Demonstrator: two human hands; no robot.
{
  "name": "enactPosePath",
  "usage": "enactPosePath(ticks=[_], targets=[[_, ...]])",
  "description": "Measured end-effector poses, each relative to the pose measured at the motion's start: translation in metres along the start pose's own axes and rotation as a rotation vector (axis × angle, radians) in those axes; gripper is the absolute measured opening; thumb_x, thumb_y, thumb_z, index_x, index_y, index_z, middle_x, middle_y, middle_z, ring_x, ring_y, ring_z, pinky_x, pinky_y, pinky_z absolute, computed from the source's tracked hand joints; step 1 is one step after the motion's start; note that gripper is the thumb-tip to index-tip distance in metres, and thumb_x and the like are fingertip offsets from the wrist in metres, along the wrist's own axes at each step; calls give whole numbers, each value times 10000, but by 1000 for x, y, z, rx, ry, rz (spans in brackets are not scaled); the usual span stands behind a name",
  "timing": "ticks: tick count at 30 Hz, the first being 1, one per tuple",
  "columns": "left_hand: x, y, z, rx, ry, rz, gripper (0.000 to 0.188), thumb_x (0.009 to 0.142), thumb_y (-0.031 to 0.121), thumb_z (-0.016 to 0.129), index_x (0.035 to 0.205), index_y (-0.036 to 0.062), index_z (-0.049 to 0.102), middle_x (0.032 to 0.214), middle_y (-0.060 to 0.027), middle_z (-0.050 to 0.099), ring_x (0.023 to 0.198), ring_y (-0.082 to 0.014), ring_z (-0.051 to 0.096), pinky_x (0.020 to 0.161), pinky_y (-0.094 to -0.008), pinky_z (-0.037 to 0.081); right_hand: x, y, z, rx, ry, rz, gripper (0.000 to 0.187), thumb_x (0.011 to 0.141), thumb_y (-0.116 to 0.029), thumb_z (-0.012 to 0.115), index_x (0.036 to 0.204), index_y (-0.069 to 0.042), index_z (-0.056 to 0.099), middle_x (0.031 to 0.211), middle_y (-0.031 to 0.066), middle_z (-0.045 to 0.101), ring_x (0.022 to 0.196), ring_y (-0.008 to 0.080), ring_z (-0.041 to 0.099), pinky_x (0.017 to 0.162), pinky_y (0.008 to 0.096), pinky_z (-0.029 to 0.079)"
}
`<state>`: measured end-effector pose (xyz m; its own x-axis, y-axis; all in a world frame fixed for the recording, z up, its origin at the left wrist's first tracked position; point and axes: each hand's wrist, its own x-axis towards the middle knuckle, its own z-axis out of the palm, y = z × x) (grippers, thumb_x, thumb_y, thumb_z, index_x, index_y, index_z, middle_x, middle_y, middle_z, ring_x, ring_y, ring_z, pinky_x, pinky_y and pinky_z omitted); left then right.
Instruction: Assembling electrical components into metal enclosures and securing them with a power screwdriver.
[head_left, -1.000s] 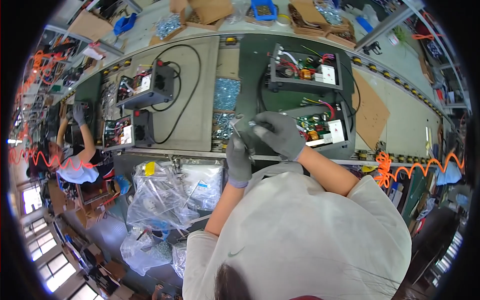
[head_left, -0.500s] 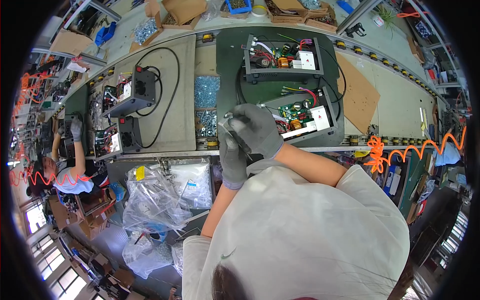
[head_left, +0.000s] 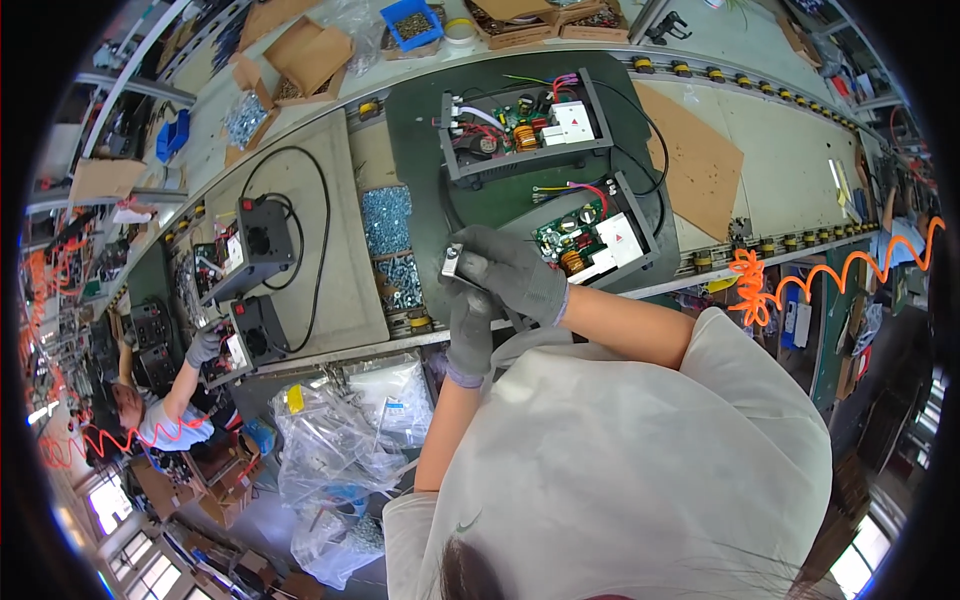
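Note:
A small silver metal bracket [head_left: 452, 262] with a dark hole or screw in its face is held up at the near edge of the bench. My right hand [head_left: 512, 278], in a grey glove, is closed on it from the right. My left hand [head_left: 470, 335], gloved the same way, is closed just below, its fingertips meeting the bracket's lower end. Beyond my hands, an open device chassis [head_left: 600, 235] with a green circuit board lies tilted on the green mat [head_left: 415, 120]. A second open chassis [head_left: 525, 165] stands behind it.
Two dark devices [head_left: 255, 245] with a looping black cable stand to the left, where a co-worker's gloved hand [head_left: 205, 345] touches the nearer one. Trays of small screws [head_left: 387, 220] lie beside the mat. Cardboard [head_left: 690, 155] is at right; plastic bags [head_left: 330, 440] sit below the bench edge.
The whole view has turned slightly. My hands have shifted so the bracket's face shows more plainly. The co-worker's hand has come over to the nearer device at left.

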<state>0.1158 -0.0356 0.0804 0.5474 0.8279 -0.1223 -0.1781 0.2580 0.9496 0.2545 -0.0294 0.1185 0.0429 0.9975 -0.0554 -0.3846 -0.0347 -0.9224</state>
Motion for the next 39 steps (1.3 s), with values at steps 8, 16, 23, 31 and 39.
enactPosePath(ticks=[8,16,23,31,39], targets=[[35,-44,14,591,161,68,316,994,280,558,1169,28,632,1064,-161,635,1031,-329,586,907,-398,454,86,-31,-84,-226,67,84,338,1010,-272,539,1262,-47,560,936,70,659,832,137,645,743,294,537],[44,-61,27,1136,349,173,361,944,290,615,1184,22,614,968,-155,539,879,-310,547,802,-416,457,193,34,-140,-1190,-126,399,362,876,-313,579,1083,-59,734,1100,191,712,968,390,692,855,453,543],[56,-68,14,902,344,105,339,911,191,626,1204,21,608,1028,-166,578,957,-348,572,872,-441,456,194,53,-150,-1281,-156,459,368,819,-260,598,1063,-22,735,1066,237,706,1008,385,691,881,459,549],[145,-60,-21,872,258,14,631,908,198,661,1439,-42,420,1292,-220,583,1153,-311,588,1001,-388,451,195,63,-138,-1297,-110,512,303,842,-255,596,1026,-62,741,1014,220,705,975,378,680,874,447,529],[150,-64,-9,624,283,-42,689,878,168,702,1451,-48,385,1262,-218,588,1105,-303,608,977,-385,461,204,65,-145,-1236,-90,581,378,790,-260,665,1087,-35,726,1072,210,715,1010,347,701,860,434,561]])
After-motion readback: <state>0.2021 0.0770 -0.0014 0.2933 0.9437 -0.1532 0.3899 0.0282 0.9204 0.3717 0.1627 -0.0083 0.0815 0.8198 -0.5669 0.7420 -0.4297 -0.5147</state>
